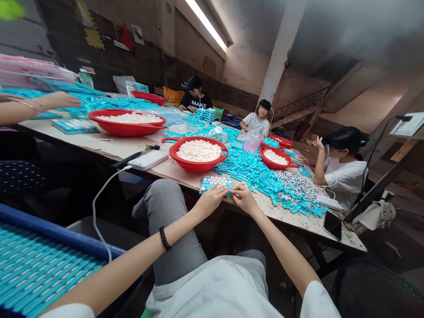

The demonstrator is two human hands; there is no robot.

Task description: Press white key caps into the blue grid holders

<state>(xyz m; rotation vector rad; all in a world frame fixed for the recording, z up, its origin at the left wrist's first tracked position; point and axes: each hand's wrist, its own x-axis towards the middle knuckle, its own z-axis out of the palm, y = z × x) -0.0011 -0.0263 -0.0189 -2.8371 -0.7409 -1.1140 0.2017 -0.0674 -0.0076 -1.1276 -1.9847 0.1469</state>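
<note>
White cotton T-shirt [212, 289] nearest, wearer's arms stretched to the bench [351, 238]; left hand [212, 198] lies over the near right part of a teal-and-white rectangular plastic tray [212, 180] set with rows of small white caps, fingers extended, thumb hidden, so can't tell if it grips or only steadies; right hand [244, 199] has its fingers bunched at the tray's right corner, can't tell what, if anything, is between them; tray sits at the bench's near edge, just in front of a red plastic basket [198, 167] of white pieces, beside a loose heap of blue plastic parts [248, 170].

Likely trouble: tray so near the edge, uneven pressure from either hand could tip or slide it lapward; a cap pressed askew might pop out and vanish among the loose stuff; a forearm sweep could drag blue parts off; white charging cable [93, 210] hangs from the white power bank [148, 160] beside the left leg, a knee snag could pull it down; black phone [332, 224] also risks a knock.
</note>
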